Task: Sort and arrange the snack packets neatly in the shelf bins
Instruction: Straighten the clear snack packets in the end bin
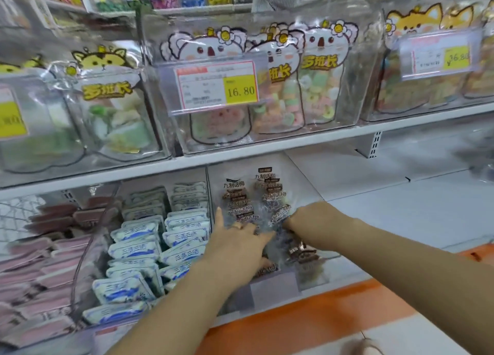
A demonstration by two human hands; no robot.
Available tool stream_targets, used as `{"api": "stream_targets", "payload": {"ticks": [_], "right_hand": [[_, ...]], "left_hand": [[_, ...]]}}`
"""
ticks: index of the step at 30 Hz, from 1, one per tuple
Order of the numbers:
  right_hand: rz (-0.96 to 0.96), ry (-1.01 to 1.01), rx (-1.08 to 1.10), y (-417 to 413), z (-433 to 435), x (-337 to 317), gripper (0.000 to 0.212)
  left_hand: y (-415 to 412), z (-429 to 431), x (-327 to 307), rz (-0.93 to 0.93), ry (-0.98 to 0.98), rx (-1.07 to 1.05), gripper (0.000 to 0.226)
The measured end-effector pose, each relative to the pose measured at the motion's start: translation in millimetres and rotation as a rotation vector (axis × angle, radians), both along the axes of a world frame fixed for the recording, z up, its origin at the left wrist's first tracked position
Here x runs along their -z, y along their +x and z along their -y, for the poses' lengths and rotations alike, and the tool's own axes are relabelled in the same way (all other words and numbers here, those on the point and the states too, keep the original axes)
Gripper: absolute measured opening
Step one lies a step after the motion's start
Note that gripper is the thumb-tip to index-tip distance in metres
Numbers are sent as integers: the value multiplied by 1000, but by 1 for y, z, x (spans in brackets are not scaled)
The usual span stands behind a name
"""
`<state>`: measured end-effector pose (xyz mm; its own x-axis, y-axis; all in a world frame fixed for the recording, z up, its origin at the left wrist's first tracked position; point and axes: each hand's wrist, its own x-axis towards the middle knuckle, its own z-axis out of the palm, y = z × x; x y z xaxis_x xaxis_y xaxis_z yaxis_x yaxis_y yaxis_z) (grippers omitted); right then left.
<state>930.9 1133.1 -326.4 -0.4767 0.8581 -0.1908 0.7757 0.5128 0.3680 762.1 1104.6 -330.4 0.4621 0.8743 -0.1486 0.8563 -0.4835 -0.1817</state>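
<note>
Straightening of the dark plum packets (270, 194) is in hand inside the clear bin (302, 178), where they lie in two ragged rows. The left hand (238, 241) rests on the bin's left row with fingers spread, and the right hand (310, 218) curls its fingers round packets in the right row. Next, probably, those loose packets need squaring into line toward the bin's front.
</note>
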Motion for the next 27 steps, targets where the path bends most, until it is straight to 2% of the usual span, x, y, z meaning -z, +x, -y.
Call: {"api": "stream_targets", "payload": {"ticks": [5,10,16,18,19,23,25,27], "right_hand": [[8,23,105,-17,-45,-8,18],[82,-32,44,-28,-56,2,11],[-117,125,23,-5,-46,-16,31],[-265,84,-61,8,-23,-22,20],[-281,36,-95,14,-11,-24,15],[-137,-214,-92,23,11,-18,32],[-45,-260,-62,17,6,-13,37],[24,-279,-46,8,-2,-10,32]], "left_hand": [[-3,3,12,120,98,-34,54],[-3,5,10,143,61,-50,53],[9,-1,3,329,-72,-46,50],[15,-6,5,317,-128,-47,49],[17,-8,8,319,-162,-69,49],[18,-9,16,372,-253,-143,58],[19,-8,17,404,-282,-154,65],[18,-6,18,394,-308,-143,73]]}}
